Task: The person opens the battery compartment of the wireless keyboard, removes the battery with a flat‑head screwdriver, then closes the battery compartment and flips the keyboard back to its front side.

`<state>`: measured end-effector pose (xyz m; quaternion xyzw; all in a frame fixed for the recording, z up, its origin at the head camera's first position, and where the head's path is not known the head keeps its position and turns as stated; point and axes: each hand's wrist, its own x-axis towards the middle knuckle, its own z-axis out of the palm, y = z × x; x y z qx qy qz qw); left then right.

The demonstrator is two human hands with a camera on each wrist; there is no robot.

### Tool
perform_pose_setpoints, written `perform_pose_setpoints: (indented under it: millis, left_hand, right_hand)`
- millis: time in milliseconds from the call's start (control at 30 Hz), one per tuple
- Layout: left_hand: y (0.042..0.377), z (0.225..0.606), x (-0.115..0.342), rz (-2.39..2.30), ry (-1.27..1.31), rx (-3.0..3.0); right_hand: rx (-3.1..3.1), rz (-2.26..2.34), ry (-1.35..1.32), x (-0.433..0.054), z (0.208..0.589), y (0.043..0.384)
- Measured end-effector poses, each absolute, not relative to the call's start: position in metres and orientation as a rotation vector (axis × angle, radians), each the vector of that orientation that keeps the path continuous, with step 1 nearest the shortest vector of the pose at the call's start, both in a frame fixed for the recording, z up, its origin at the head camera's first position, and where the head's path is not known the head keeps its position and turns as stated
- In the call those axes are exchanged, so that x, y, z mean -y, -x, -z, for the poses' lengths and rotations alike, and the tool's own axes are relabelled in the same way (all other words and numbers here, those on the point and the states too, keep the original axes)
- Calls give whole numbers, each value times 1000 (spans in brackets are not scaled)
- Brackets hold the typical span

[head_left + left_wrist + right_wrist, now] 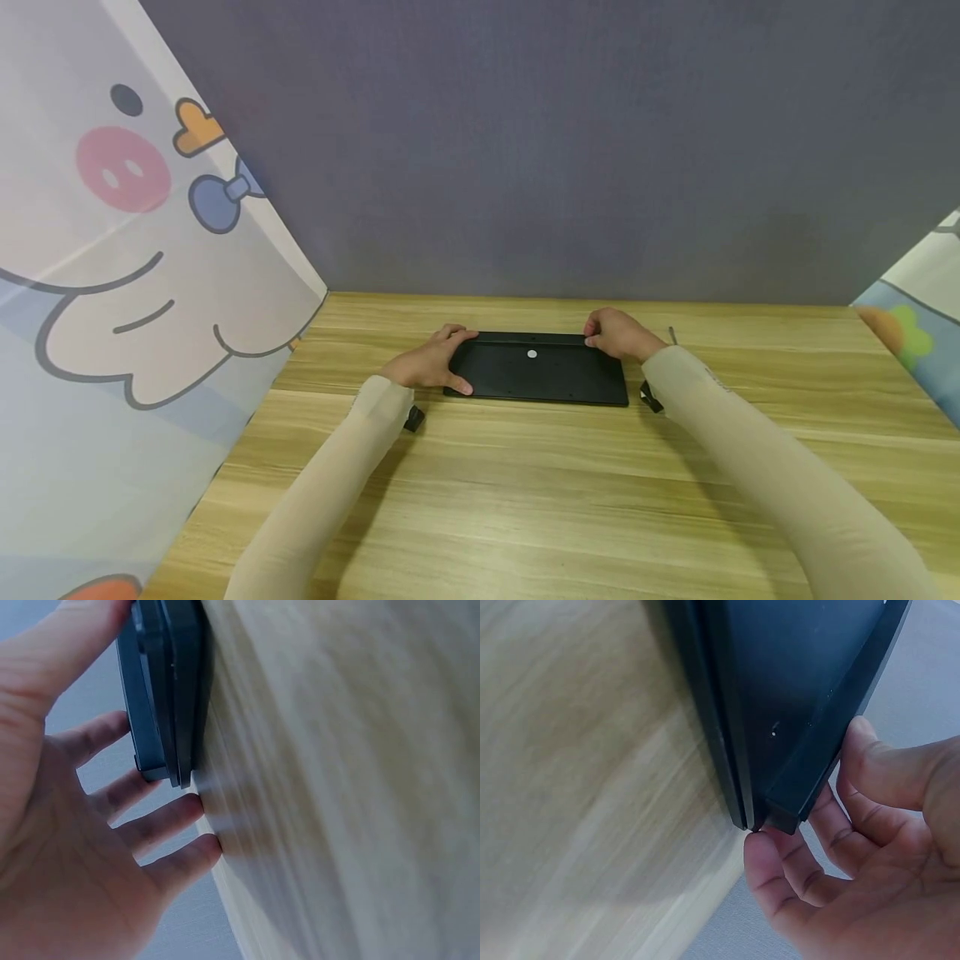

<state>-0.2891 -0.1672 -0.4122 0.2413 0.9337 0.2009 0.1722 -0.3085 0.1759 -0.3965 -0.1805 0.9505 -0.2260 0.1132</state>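
Note:
A flat black rectangular device, like a keyboard lying underside up, sits on the wooden table with a raised bar along its far edge. A white round sticker is near the middle of that bar. My left hand spans the left end, thumb at the near edge and index finger at the far corner; in the left wrist view the other fingers spread beside the end and reach the tabletop. My right hand pinches the far right corner, its thumb on the bar and its other fingers curled behind and below. No keys show.
The light wooden table extends toward me and to both sides. A grey wall panel rises behind its far edge, and a cartoon-printed panel borders the left. Small black wrist-worn pieces show beneath the sleeves.

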Motion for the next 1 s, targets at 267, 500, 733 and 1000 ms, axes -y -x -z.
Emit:
perform_pose_setpoints:
  millis: [267, 500, 733, 1000]
  left_hand:
    - [290, 414, 167, -557, -666, -2645]
    - [290, 415, 167, -569, -674, -2644]
    - [289, 415, 167, -559, -677, -2644]
    - [289, 415, 167, -561, -686, -2655]
  right_hand:
    - [-2790, 641, 542, -176, 396, 309]
    - [-2795, 632, 552, -176, 397, 309]
    - [-2781, 632, 545, -177, 398, 310]
    - [-2775, 625, 546, -177, 398, 312]
